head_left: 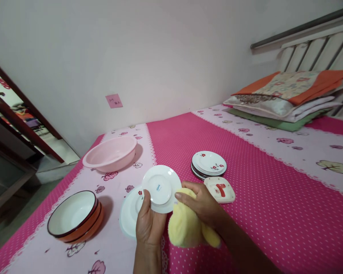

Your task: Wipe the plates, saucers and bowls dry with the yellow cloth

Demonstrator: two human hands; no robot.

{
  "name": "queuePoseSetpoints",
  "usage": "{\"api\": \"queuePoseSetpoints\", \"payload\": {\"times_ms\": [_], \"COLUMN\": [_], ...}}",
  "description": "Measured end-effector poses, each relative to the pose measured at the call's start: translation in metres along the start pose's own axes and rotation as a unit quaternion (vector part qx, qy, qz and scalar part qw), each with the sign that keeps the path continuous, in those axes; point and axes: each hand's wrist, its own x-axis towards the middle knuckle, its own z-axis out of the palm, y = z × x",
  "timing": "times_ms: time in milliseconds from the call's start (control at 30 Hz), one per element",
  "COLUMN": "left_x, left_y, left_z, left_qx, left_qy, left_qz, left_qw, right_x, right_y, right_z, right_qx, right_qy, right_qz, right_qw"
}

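Between orange bowls and stacked plates, the left hand grips a saucer, the right hand yellow cloth.

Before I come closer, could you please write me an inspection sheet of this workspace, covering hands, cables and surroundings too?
Surface: bed cover, pink and white, with dots and tree prints.
Things in hand: small white plate, marked underside facing the camera; yellow cloth at its right edge.
Clutter: plate stack with squarish dish beside it; orange bowls, stacked; pink basin; white dish, partly hidden.
Hands: left hand holds the plate; right hand grips the cloth.
Cables: nothing seen.
Surroundings: white wall with pink card; piled pillows at right; doorway at left.
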Motion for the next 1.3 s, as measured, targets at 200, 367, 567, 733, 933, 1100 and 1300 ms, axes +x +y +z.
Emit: {"api": "queuePoseSetpoints", "payload": {"times_ms": [200, 367, 567, 733, 933, 1100, 1300], "left_x": [-0.010, -0.020, -0.014, -0.011, -0.009, -0.006, -0.008], "left_y": [0.002, 0.011, 0.018, 0.021, 0.019, 0.018, 0.016], "left_z": [0.018, 0.040, 0.033, 0.026, 0.018, 0.008, 0.018], "left_qx": [0.105, 0.075, 0.073, 0.100, 0.151, 0.222, 0.202], "left_qy": [0.042, 0.003, 0.118, 0.146, 0.169, 0.173, 0.149], "left_qz": [0.023, 0.005, 0.059, 0.104, 0.105, 0.086, 0.072], "left_qw": [0.993, 0.997, 0.989, 0.979, 0.968, 0.956, 0.965], "right_x": [-0.005, -0.007, -0.005, -0.003, 0.005, 0.006, 0.008], "right_y": [0.002, 0.013, 0.020, 0.009, 0.012, 0.023, 0.033], "right_z": [0.008, 0.015, 0.023, 0.009, -0.004, -0.001, 0.000], "right_qx": [-0.211, -0.453, -0.386, -0.253, -0.086, 0.026, 0.114], "right_qy": [0.152, 0.124, 0.048, 0.167, 0.040, -0.081, -0.065], "right_qz": [-0.186, -0.350, -0.318, -0.270, -0.001, 0.062, 0.099], "right_qw": [0.947, 0.810, 0.865, 0.914, 0.995, 0.994, 0.986]}}
